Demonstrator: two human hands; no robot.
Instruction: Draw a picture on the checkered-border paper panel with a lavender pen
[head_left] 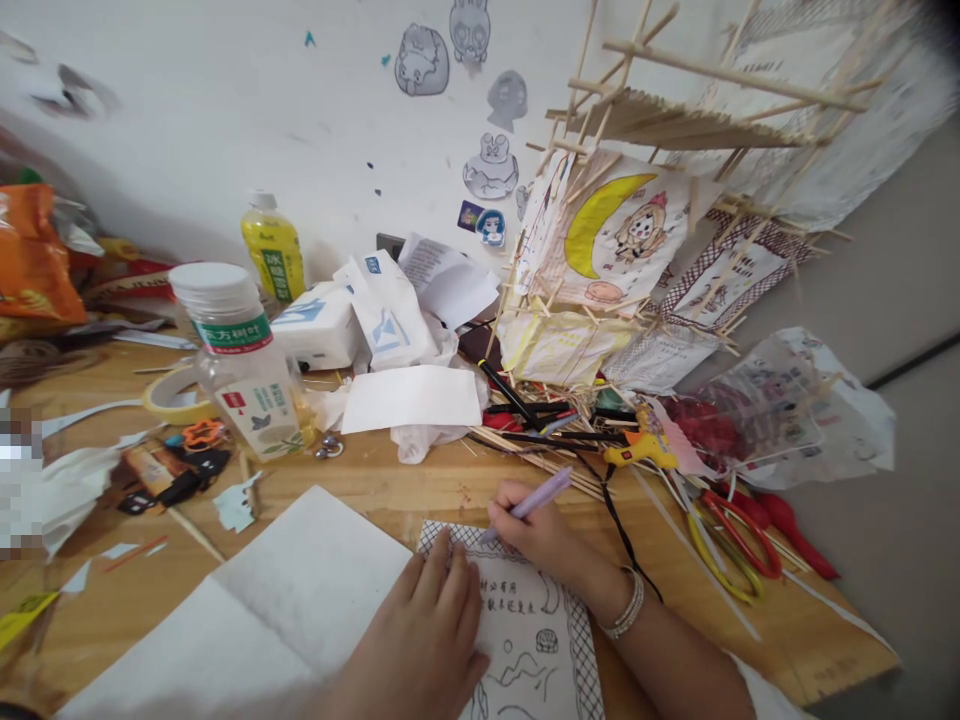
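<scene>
A sheet of white paper (pixel 517 655) with a cross-hatched border, handwritten characters and line drawings lies on the wooden table in front of me. My left hand (pixel 424 625) rests flat over its left side, fingers stretched toward the top border. In my right hand (pixel 536 530) is a light purple pen (pixel 541 493), its tip down at the top border of the sheet. A bracelet (pixel 626 603) circles my right wrist. Beside my left hand lies a larger creased blank sheet (pixel 300 580), partly under my forearm.
A clear bottle (pixel 255 370), yellow tape roll (pixel 176 393) and tissue packs (pixel 386 310) stand behind. At right are a stick-built frame with drawings (pixel 615 230), a yellow glue gun (pixel 643 447), red-handled scissors (pixel 742 535) and a plastic bag (pixel 810 410). Paper scraps litter the left.
</scene>
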